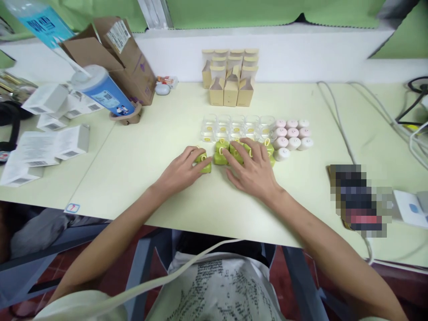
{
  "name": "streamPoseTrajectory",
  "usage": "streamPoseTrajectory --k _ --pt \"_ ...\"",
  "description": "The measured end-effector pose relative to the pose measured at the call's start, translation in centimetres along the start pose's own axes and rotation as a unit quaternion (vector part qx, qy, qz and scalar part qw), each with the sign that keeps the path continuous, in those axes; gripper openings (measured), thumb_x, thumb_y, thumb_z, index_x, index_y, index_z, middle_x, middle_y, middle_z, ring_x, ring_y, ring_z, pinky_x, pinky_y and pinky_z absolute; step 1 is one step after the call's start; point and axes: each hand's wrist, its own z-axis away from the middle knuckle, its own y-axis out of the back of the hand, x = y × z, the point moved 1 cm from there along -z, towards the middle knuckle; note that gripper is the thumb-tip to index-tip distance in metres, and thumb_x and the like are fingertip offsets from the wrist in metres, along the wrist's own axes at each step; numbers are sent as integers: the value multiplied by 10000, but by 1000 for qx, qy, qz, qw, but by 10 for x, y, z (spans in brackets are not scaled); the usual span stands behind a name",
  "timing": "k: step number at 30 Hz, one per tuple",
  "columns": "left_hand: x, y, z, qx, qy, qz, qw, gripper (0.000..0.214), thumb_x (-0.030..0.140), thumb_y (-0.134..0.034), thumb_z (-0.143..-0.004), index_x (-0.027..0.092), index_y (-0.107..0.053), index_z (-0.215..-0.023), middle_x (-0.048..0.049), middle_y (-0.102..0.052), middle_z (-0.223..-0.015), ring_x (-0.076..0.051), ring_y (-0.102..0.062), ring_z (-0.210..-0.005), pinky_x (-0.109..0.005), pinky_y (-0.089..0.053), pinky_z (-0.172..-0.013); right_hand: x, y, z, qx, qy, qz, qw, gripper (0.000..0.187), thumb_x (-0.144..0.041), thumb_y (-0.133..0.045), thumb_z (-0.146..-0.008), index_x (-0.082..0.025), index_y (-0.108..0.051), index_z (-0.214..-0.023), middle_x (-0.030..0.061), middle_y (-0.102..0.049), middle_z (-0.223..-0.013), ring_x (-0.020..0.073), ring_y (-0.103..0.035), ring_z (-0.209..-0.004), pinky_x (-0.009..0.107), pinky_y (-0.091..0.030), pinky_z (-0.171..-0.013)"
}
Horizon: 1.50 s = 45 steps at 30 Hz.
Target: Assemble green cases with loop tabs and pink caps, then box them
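Small green pieces with pale yellow loops on top [220, 154] stand close together on the table in front of me. My left hand [182, 169] has its thumb and fingers around a green looped piece [206, 167] at the left end, a little apart from the others. Over the rest of the row lies my right hand [256, 171], its fingers spread and touching the tops, partly hiding them. Right behind are rows of clear plastic cups [237, 127] with yellow marks inside. Pink and white capped little jars [293, 133] stand in rows at the right.
Open small cardboard boxes [230, 91] stand against the wall. On the left are white boxes [55, 145], a blue cup [107, 91] and a large brown carton [123, 58]. A pixelated phone-like object [356, 196] and grey cables [337, 116] lie on the right.
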Motion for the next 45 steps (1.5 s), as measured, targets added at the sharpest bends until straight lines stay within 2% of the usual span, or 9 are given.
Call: streamPoseTrajectory --k 3,8,11,15,20,27,32,39,45 --pt "-13 -2 -8 -13 13 4 1000 468 236 -633 -1083 199 -580 -1546 -218 -696 -1396 -374 -621 -1304 -587 -639 -1075 5 2 -4 1 -9 12 1000 502 -399 -518 -1121 -194 -639 -1563 221 -659 -1565 435 -514 -1428 559 -408 -1048" --pt "-19 -6 -20 -17 0 33 999 757 554 -669 -1073 88 -474 -1637 -252 -659 -1479 -398 -601 -1336 -584 -598 -1135 36 21 12 31 -63 67 995 494 -552 -556 -1110 -171 -755 -1353 182 -787 -1305 351 -658 -1143 447 -424 -878" --pt "-20 -12 -24 -3 2 45 999 808 669 -607 -1062 132 -484 -1653 -230 -673 -1460 -388 -609 -1310 -566 -596 -1105 47 36 22 -15 -130 105 986 563 -630 -511 -1110 -169 -777 -1293 159 -807 -1203 240 -650 -817 362 -312 -655" --pt "-22 -20 -28 14 -3 51 999 876 749 -556 -1044 154 -475 -1682 -235 -667 -1457 -368 -622 -1270 -544 -593 -1081 38 45 23 -106 -184 148 966 709 -727 -439 -1111 -190 -705 -1491 178 -776 -1340 169 -587 -622 337 -160 -572" --pt "-19 -28 -34 3 -13 30 999 813 764 -514 -1060 183 -568 -1625 -227 -660 -1500 -369 -607 -1291 -531 -593 -1064 29 36 19 -210 -186 123 952 741 -733 -416 -1116 -282 -522 -1695 241 -653 -1507 186 -623 -616 324 -250 -533" --pt "-10 -38 -40 30 5 19 999 720 730 -511 -1082 184 -660 -1528 -203 -709 -1374 -369 -608 -1181 -509 -597 -949 35 30 18 -216 -183 31 959 696 -693 -467 -1117 -239 -547 -1638 273 -587 -1425 236 -671 -724 298 -313 -518" --pt "20 -23 -20 19 -4 -28 999 704 712 -505 -1088 163 -670 -1498 -216 -716 -1368 -362 -620 -1136 -504 -591 -937 12 42 39 -219 -180 31 958 664 -665 -472 -1125 -241 -537 -1632 279 -566 -1423 227 -686 -688 294 -351 -479" --pt "71 0 13 -43 18 -37 998 627 663 -553 -1093 245 -649 -1550 -195 -727 -1412 -359 -645 -1235 -504 -600 -1003 -25 57 82 -182 -155 40 970 607 -579 -453 -1152 -229 -508 -1645 277 -569 -1397 281 -756 -764 327 -496 -428" --pt "64 12 16 -2 55 59 997 940 830 -400 -1056 164 -427 -1718 -259 -631 -1485 -410 -579 -1272 -579 -577 -1037 -18 72 83 -157 -158 75 972 742 -668 -410 -1145 -214 -412 -1731 329 -549 -1509 195 -699 -611 313 -434 -401"
